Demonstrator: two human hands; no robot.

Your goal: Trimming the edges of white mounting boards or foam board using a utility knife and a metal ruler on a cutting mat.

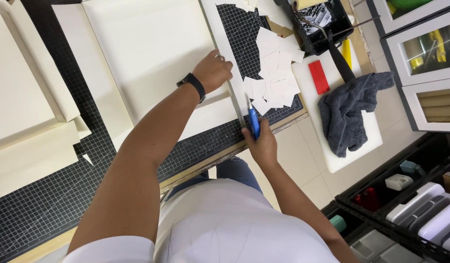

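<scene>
Left arm stretches way out to the far side, left hand curled knuckles-up and pressing flat, dark band on the wrist. Right hand sits nearer, grip closed tight in a fist, elbow bent back.
</scene>
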